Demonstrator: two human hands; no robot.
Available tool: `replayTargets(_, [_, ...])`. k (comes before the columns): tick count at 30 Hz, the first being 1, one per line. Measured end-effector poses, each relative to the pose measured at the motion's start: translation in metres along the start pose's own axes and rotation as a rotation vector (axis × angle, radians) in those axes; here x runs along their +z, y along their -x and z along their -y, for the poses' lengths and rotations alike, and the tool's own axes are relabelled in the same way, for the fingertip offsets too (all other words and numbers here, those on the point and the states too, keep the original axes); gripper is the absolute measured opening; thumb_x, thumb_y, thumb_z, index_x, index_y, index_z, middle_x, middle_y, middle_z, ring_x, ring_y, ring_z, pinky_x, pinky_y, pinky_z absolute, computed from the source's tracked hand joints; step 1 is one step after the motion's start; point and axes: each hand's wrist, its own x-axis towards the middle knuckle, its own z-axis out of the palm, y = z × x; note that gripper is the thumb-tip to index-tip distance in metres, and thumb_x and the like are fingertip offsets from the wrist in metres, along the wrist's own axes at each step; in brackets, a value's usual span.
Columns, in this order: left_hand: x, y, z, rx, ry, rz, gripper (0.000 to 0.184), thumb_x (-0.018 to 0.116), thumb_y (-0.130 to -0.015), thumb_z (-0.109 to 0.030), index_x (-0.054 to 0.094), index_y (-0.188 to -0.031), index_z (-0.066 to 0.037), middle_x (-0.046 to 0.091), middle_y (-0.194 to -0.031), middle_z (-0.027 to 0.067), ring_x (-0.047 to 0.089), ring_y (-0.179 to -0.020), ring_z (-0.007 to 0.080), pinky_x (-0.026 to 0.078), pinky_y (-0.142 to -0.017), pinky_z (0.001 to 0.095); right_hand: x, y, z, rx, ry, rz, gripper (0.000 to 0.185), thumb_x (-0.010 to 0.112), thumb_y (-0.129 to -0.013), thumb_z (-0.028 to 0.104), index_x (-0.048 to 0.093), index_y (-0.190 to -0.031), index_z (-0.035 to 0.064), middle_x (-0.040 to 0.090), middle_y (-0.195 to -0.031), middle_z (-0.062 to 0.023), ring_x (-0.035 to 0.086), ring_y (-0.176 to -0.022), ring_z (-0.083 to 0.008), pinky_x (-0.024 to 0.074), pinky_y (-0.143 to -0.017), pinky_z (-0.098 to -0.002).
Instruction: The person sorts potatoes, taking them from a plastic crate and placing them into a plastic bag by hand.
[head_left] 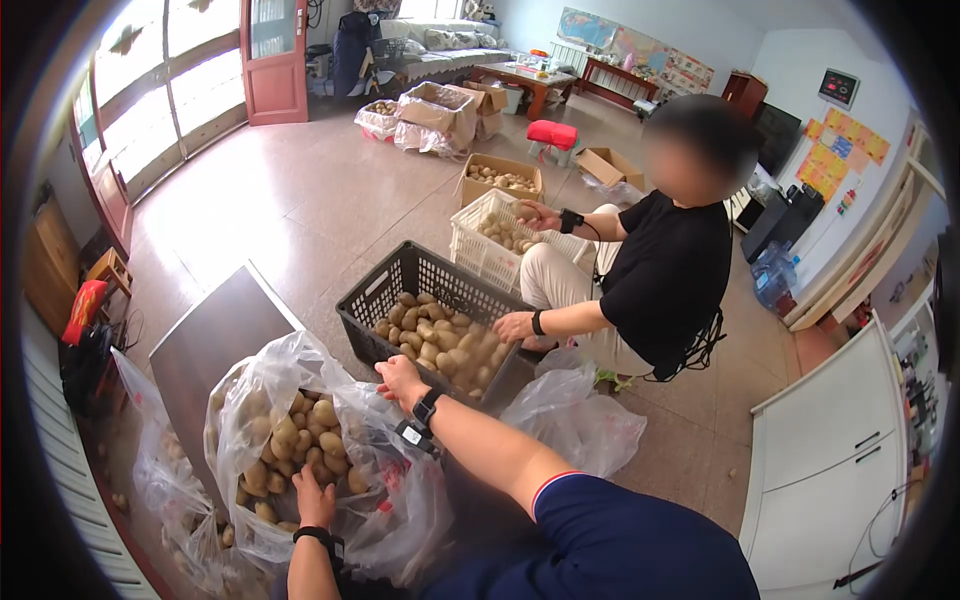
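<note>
My left hand [315, 502] reaches into a clear plastic bag [265, 375], its fingers apart and resting on the potatoes [318, 432] there. My right hand [401, 382] is at the bag's right rim, beside the near edge of a black plastic crate [372, 318]. Its fingers are curled together and seem to pinch the bag's edge. Potatoes [432, 335] fill much of the crate's bottom, and some on its right side look blurred. Across the crate sits another person [670, 270], one hand over the crate and the other holding a potato [522, 210].
Behind the black crate stand a white crate [470, 243] and a cardboard box [503, 166], both with potatoes. A dark board [215, 335] lies left of the bag. Loose plastic [585, 425] lies on the right, with a white cabinet [825, 460] beyond.
</note>
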Motion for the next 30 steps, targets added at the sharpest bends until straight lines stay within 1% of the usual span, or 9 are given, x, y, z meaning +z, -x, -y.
replayTargets(1, [-0.003,-0.001,-0.002,-0.004,-0.004,0.001,0.051,0.072,-0.076,-0.005,0.050,-0.122,-0.004,0.044,-0.122,0.0228,0.053,-0.107,0.0451,0.047,-0.092,0.0480,0.001,0.003,0.001,-0.001,0.007,0.007,0.044,0.061,-0.090,0.027,0.050,-0.121,-0.0012,0.062,-0.098,-0.0117,0.065,-0.068,-0.0198,0.0487,-0.051,-0.0327])
replayTargets(3, [-0.007,-0.002,-0.010,-0.074,-0.068,0.140,0.054,0.071,-0.076,-0.004,0.049,-0.125,-0.005,0.041,-0.130,0.0245,0.052,-0.113,0.0454,0.046,-0.095,0.0478,0.004,0.008,0.003,-0.001,0.010,0.007,0.042,0.061,-0.090,0.027,0.051,-0.120,-0.0011,0.062,-0.098,-0.0114,0.065,-0.068,-0.0198,0.0487,-0.051,-0.0326])
replayTargets(7, [-0.008,-0.001,-0.019,-0.025,-0.103,0.099,0.052,0.071,-0.076,-0.005,0.051,-0.124,-0.007,0.037,-0.139,0.0259,0.050,-0.120,0.0452,0.045,-0.099,0.0474,0.003,0.012,0.006,0.003,0.039,0.032,0.041,0.061,-0.090,0.027,0.053,-0.119,-0.0002,0.062,-0.101,-0.0111,0.065,-0.069,-0.0193,0.0485,-0.052,-0.0323])
replayTargets(9, [-0.009,-0.002,-0.021,-0.079,-0.103,0.176,0.048,0.070,-0.078,-0.007,0.053,-0.123,-0.009,0.032,-0.145,0.0268,0.047,-0.124,0.0452,0.044,-0.102,0.0470,0.003,0.011,0.005,0.006,0.052,0.051,0.041,0.061,-0.090,0.026,0.053,-0.120,-0.0001,0.062,-0.102,-0.0113,0.065,-0.070,-0.0192,0.0486,-0.052,-0.0323])
replayTargets(12, [-0.011,-0.001,-0.023,-0.078,-0.095,0.178,0.044,0.071,-0.079,-0.008,0.054,-0.120,-0.011,0.035,-0.143,0.0261,0.048,-0.123,0.0448,0.044,-0.101,0.0471,0.003,0.010,0.003,0.005,0.048,0.038,0.042,0.061,-0.090,0.026,0.052,-0.121,-0.0004,0.062,-0.103,-0.0113,0.065,-0.071,-0.0193,0.0489,-0.052,-0.0324])
replayTargets(19, [-0.011,-0.004,-0.018,-0.135,-0.120,0.189,0.036,0.071,-0.080,-0.011,0.056,-0.113,-0.010,0.038,-0.141,0.0237,0.049,-0.122,0.0436,0.046,-0.098,0.0473,0.005,0.014,0.006,0.006,0.088,0.031,0.051,0.062,-0.090,0.026,0.047,-0.131,-0.0010,0.063,-0.107,-0.0133,0.065,-0.071,-0.0194,0.0510,-0.054,-0.0328])
replayTargets(24, [-0.003,-0.001,-0.017,-0.040,-0.154,0.116,0.033,0.071,-0.078,-0.011,0.057,-0.109,-0.009,0.040,-0.142,0.0231,0.049,-0.123,0.0419,0.045,-0.098,0.0469,0.007,0.018,0.006,-0.003,0.103,0.033,0.054,0.062,-0.090,0.026,0.044,-0.133,-0.0020,0.063,-0.107,-0.0146,0.066,-0.072,-0.0194,0.0516,-0.054,-0.0327])
replayTargets(28, [-0.008,-0.003,-0.017,-0.024,-0.174,0.118,0.031,0.071,-0.077,-0.010,0.058,-0.106,-0.008,0.040,-0.144,0.0222,0.049,-0.123,0.0402,0.045,-0.099,0.0459,0.008,0.017,0.005,-0.003,0.111,0.046,0.055,0.061,-0.091,0.026,0.043,-0.135,-0.0014,0.063,-0.106,-0.0144,0.066,-0.071,-0.0191,0.0508,-0.053,-0.0325])
replayTargets(30, [-0.012,-0.003,-0.021,-0.004,-0.143,0.115,0.023,0.072,-0.077,-0.010,0.062,-0.098,-0.007,0.044,-0.141,0.0201,0.050,-0.122,0.0390,0.045,-0.098,0.0451,0.008,0.017,0.004,-0.006,0.111,0.046,0.055,0.061,-0.091,0.026,0.043,-0.135,-0.0013,0.063,-0.106,-0.0142,0.066,-0.071,-0.0189,0.0505,-0.053,-0.0325])
